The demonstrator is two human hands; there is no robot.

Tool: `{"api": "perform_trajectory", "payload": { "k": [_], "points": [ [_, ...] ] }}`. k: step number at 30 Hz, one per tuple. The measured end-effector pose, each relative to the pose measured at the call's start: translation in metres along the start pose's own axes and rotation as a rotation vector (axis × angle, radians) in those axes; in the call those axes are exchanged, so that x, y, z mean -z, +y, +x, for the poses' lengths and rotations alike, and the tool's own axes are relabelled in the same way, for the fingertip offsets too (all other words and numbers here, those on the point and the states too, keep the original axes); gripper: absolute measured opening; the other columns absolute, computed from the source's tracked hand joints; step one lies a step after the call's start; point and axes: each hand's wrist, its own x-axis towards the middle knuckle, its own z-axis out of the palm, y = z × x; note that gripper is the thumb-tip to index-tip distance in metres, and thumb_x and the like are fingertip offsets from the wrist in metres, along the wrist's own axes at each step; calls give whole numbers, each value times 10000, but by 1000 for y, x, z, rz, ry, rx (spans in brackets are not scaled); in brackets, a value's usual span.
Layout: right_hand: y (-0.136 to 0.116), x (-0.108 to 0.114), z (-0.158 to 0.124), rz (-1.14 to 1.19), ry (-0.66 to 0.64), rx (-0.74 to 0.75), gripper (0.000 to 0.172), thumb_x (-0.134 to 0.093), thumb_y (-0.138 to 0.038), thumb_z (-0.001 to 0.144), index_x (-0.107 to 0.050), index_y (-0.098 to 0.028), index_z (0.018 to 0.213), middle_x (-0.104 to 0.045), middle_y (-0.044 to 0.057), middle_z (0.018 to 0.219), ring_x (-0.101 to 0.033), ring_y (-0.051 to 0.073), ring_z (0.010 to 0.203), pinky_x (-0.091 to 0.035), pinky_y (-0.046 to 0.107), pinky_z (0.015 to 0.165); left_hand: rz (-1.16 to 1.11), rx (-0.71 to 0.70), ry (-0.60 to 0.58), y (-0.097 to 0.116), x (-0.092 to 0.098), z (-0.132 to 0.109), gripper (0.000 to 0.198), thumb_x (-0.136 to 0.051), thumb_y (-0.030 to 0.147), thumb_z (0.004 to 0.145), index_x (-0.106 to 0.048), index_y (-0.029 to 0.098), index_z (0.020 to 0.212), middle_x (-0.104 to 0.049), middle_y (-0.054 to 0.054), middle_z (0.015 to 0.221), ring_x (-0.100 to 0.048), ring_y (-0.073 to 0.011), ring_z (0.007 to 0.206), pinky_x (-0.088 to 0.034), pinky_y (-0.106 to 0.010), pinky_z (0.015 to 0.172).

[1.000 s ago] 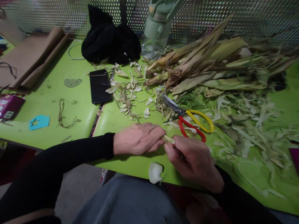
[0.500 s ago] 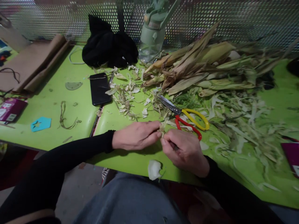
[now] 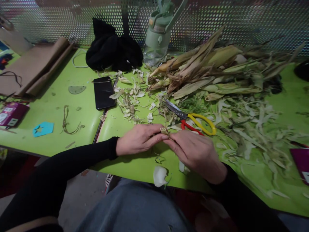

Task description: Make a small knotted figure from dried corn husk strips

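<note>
Between the fingertips of both hands is a small pale piece of corn husk [image 3: 165, 130], mostly covered by the fingers. My left hand [image 3: 142, 138] pinches it from the left, thumb against fingers. My right hand [image 3: 196, 151] grips its other side, knuckles up. Just beyond my right hand lie scissors [image 3: 182, 115] with one yellow and one red handle, blades pointing away to the left. A white husk scrap [image 3: 160, 176] rests at the table's front edge, and a thin curled strip [image 3: 159, 158] lies below my fingertips.
Dried corn husks [image 3: 212, 67] are heaped at the back right, with shredded strips [image 3: 260, 129] before them. A water bottle [image 3: 156, 40], black cloth [image 3: 113, 48] and phone [image 3: 104, 92] stand or lie behind. Further left are brown paper [image 3: 33, 67] and a blue tag [image 3: 43, 129].
My right hand has shifted slightly right and turned knuckles-up, covering more of the red handle. A thin curled strip now shows on the table below the fingers.
</note>
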Motion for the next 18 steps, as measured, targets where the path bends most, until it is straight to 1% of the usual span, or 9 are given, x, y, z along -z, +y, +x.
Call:
{"api": "perform_trajectory", "payload": {
  "k": [3, 6, 8, 10, 12, 14, 16, 18],
  "points": [
    [-2, 0, 1, 81, -24, 8, 281, -508, -207, 970, -535, -219, 691, -548, -10, 608, -487, 143, 580, -361, 289, 591, 0, 9, -50, 0, 1, 1, 322, -304, 378, 1028, -529, 174, 921, -598, -34, 848, -527, -132, 720, -432, -262, 718],
    [-7, 0, 2, 122, -26, -6, 334, -497, -169, 954, -466, -219, 625, -473, -27, 572, -412, 124, 539, -317, 282, 556, -16, 51, -127, 2, 2, 1, 278, -302, 363, 1011, -494, 177, 935, -574, -34, 836, -494, -137, 699, -434, -278, 708],
    [-11, 1, 1, 122, -18, 5, 341, -497, -151, 939, -448, -217, 608, -453, -28, 562, -386, 122, 532, -294, 290, 544, -84, 87, -170, 4, 3, 0, 230, -334, 342, 991, -482, 176, 934, -560, -31, 842, -489, -139, 716, -437, -286, 718],
    [-14, 1, 1, 112, -20, 17, 337, -494, -148, 931, -453, -215, 604, -455, -24, 558, -388, 125, 538, -284, 295, 540, -231, 126, -198, 6, 3, 0, 169, -387, 310, 966, -484, 174, 941, -547, -22, 856, -488, -132, 742, -443, -278, 725],
    [-16, 1, 1, 97, -28, 15, 332, -490, -144, 924, -462, -214, 600, -465, -20, 557, -399, 128, 544, -280, 297, 537, -391, 172, -176, 6, 1, 0, 118, -446, 269, 929, -498, 172, 972, -535, -4, 851, -480, -116, 737, -442, -254, 700],
    [-16, 0, 1, 75, -32, 5, 336, -490, -141, 917, -458, -216, 591, -466, -19, 552, -399, 130, 542, -278, 300, 534, -473, 219, -99, 6, -3, 0, 126, -494, 228, 883, -511, 168, 991, -526, 15, 817, -468, -99, 704, -426, -229, 656],
    [-16, 0, 1, 66, -25, 0, 340, -491, -141, 913, -446, -219, 585, -457, -21, 544, -395, 130, 533, -279, 303, 533, -461, 234, -18, 6, -5, 0, 146, -523, 199, 843, -526, 164, 984, -528, 28, 782, -452, -86, 663, -408, -215, 622],
    [-17, 1, 1, 86, -14, -12, 345, -489, -140, 913, -426, -222, 584, -441, -28, 534, -390, 126, 518, -279, 306, 531, -391, 206, 30, 9, -5, 1, 168, -544, 185, 814, -542, 169, 981, -553, 26, 783, -460, -84, 655, -409, -212, 617]
  ]
}}
